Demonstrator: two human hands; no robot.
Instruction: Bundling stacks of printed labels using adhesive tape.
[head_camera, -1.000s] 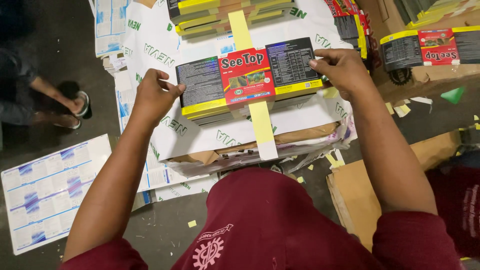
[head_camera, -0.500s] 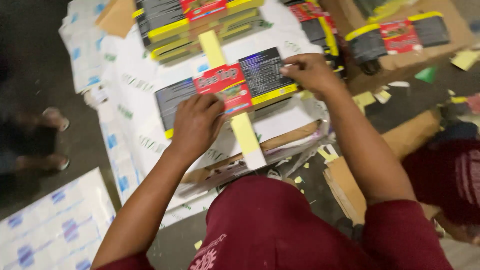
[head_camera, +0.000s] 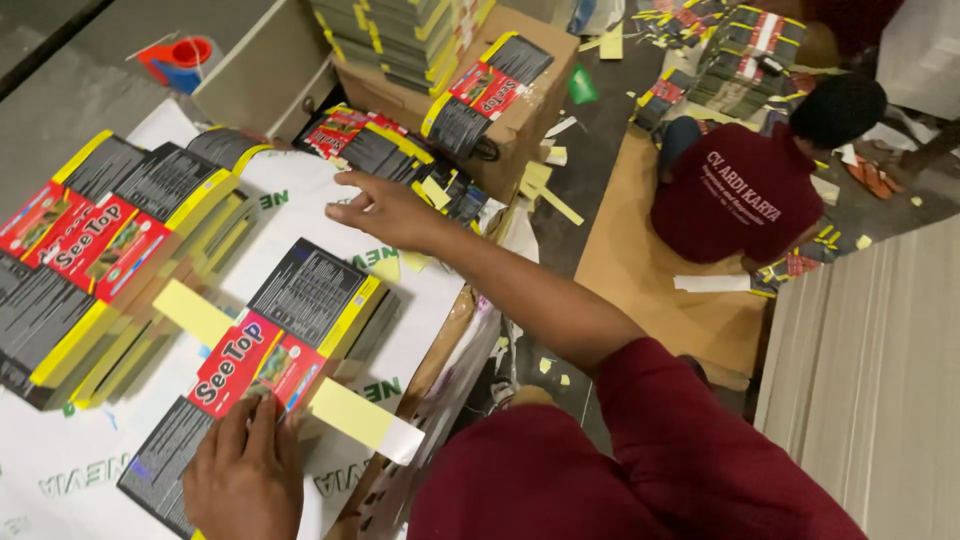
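At lower left, the left hand (head_camera: 240, 475) presses flat on the banded stack (head_camera: 265, 365); the right hand (head_camera: 385, 212) hovers open, empty.

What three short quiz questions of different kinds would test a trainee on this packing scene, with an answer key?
1. True or false: the left hand presses flat on the stack of flattened cartons.
2. Multiple choice: the yellow paper strip lies (A) under the stack, sticking out on both sides, (B) rolled up in the right hand, (C) on the cardboard box.
3. Fill in: the right hand reaches, open and holding nothing, over the ______ sheet toward more cartons.

Key: 1 true; 2 A; 3 white.
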